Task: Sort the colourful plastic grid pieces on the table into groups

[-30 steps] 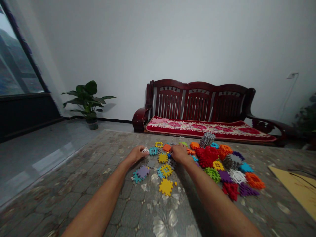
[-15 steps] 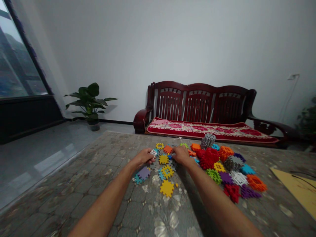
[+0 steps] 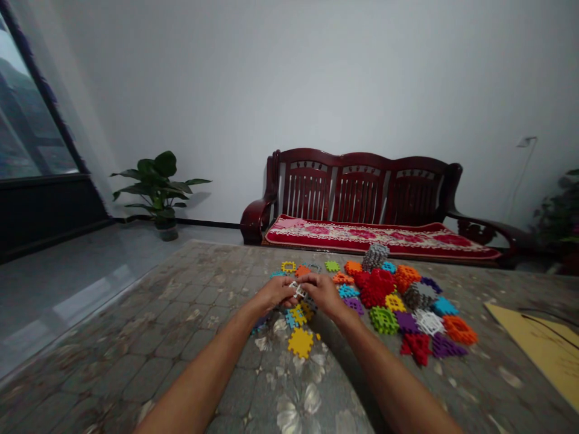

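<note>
My left hand [image 3: 275, 293] and my right hand [image 3: 322, 294] meet above the table, both closed on a small white lattice building piece [image 3: 297, 290]. Fingers cover part of it, so whether a second piece is joined to it does not show. Just below the hands lie a yellow window-shaped piece [image 3: 297, 315] and a solid yellow notched square [image 3: 301, 343]. Behind them sit a yellow frame piece [image 3: 288, 266] and an orange piece [image 3: 302, 271].
To the right spreads a pile of interlocking pieces, with a red cluster [image 3: 375, 288] and a grey stack [image 3: 375, 257]. A tan board [image 3: 538, 343] lies at the right edge. A wooden bench [image 3: 362, 193] stands behind the table [image 3: 217, 380].
My right hand has left the loose pieces and come to the white piece in my left hand. My left hand has shifted right, and the view has turned slightly.
</note>
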Demonstrator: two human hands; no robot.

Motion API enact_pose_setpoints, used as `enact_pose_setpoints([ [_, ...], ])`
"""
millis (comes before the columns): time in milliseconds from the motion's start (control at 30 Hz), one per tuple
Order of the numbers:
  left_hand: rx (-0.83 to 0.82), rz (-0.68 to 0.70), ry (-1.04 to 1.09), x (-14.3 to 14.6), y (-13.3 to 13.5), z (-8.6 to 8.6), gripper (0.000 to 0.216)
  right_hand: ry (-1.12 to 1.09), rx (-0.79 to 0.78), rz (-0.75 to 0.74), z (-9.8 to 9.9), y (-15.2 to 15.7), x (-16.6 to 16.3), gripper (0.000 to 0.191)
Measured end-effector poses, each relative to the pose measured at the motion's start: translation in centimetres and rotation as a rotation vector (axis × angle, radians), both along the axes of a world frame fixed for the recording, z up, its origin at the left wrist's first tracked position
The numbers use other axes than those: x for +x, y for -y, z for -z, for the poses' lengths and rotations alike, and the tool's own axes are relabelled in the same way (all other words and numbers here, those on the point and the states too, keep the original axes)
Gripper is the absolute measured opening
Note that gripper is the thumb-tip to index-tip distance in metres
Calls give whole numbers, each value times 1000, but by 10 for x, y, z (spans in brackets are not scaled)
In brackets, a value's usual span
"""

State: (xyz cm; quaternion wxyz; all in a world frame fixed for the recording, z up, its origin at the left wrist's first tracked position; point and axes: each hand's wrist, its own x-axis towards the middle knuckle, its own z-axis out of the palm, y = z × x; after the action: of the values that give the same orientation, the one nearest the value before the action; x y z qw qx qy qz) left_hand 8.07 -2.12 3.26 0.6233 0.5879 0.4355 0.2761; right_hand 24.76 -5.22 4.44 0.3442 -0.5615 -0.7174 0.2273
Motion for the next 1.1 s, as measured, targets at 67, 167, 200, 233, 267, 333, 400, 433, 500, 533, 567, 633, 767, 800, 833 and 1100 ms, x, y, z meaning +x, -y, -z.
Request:
enact_pose_setpoints([
  [67,-17,14,13,5,5,-1,21,-27,32,-20,0,5,2,27],
  [167,-42,43,33,9,11,-3,25,18,77,-11,-1,10,10,27],
  [200,-53,58,42,9,13,-4,28,40,86,-14,-1,12,12,27],
  [233,-66,76,54,10,14,-5,31,57,96,-26,-2,13,14,28],
  [267,-76,96,63,11,16,-5,34,65,108,-39,-2,15,15,29],
  [333,-77,117,72,13,18,-5,37,59,143,-60,-2,18,17,32],
  [400,-59,115,68,17,19,-5,36,39,193,-83,0,23,18,38],
  [433,-50,116,66,18,20,-5,36,29,219,-95,1,26,19,41],
  [500,-44,127,71,21,20,-5,40,18,264,-134,2,33,22,47],
  [533,-45,137,75,22,21,-5,44,21,281,-159,2,37,24,48],
  [567,-42,143,80,23,22,-6,48,32,294,-183,2,42,26,48],
  [633,-30,152,80,25,24,-7,55,88,307,-214,0,52,31,45],
  [767,-11,181,5,33,34,-9,78,290,255,-191,-8,73,39,35],
  [800,-7,188,-22,35,37,-9,83,332,236,-181,-11,78,41,34],
  [833,0,196,-43,37,40,-9,86,362,222,-170,-13,83,42,34],
  [1100,22,226,-21,57,60,-6,80,452,268,-113,-16,115,52,36],
])
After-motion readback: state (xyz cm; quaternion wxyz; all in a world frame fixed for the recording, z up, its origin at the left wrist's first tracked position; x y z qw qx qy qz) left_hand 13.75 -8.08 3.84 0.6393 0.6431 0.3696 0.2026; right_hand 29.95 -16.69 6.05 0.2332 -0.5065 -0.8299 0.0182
